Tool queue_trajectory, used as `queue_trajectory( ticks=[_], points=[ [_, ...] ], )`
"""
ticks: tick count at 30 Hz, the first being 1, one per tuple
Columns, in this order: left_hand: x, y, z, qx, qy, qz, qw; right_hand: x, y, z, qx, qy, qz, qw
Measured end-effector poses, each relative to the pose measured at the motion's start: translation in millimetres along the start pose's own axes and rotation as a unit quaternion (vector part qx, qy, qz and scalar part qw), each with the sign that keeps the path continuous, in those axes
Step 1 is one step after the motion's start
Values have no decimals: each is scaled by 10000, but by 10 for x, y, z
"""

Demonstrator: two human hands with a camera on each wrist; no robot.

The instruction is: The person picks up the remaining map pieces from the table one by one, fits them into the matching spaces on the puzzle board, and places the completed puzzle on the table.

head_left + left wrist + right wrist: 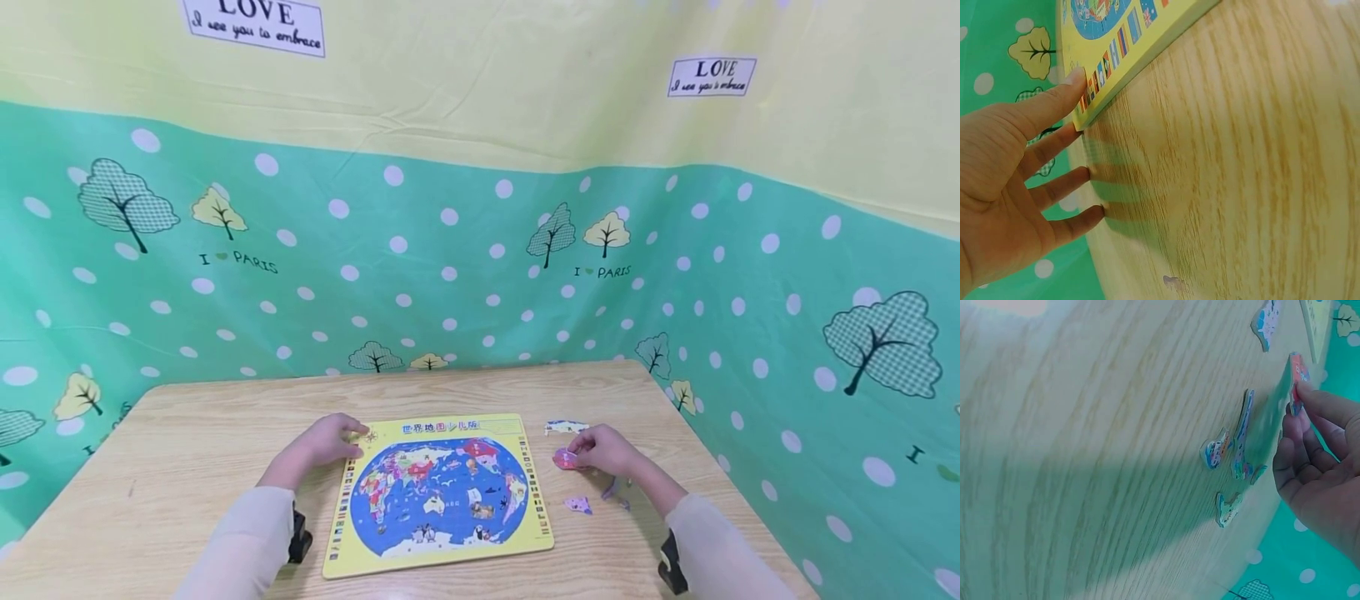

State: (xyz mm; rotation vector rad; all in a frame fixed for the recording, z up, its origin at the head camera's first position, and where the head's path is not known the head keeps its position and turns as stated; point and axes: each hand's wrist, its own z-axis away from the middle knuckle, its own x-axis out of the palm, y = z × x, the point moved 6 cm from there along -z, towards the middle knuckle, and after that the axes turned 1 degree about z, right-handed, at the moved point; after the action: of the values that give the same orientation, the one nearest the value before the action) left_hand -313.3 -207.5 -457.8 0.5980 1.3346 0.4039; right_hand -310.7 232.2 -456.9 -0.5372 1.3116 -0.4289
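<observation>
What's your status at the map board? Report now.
Left hand touching map board at far-left corner. Right hand pinching red puzzle piece, right of board. Loose pieces nearby, none seen between it and board.

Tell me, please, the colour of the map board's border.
The border is yellow, with small flags along both sides; the head view shows it best.

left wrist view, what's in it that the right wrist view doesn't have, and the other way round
Only the left wrist view shows the left hand, its thumb at the corner of the yellow board, the blue map printed there, and a purplish mark on the table.

Only the right wrist view shows the right hand pinching a reddish piece, plus several loose pieces lying about.

Both share the wood-grain table, the green dotted cloth and part of the board, just a sliver in the right wrist view.
</observation>
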Motion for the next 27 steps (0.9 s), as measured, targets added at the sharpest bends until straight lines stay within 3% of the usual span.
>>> queue_trajectory(
  ticks=[16, 27],
  points=[
    [-11, -6, 17, -26, 25, -42, 10000, -26, -111, 0, -208, 6, -358, 9991],
    [-6, -10, 10, -51, 14, -6, 10000, -15, -164, -70, -95, 12, -389, 9992]
  ],
)
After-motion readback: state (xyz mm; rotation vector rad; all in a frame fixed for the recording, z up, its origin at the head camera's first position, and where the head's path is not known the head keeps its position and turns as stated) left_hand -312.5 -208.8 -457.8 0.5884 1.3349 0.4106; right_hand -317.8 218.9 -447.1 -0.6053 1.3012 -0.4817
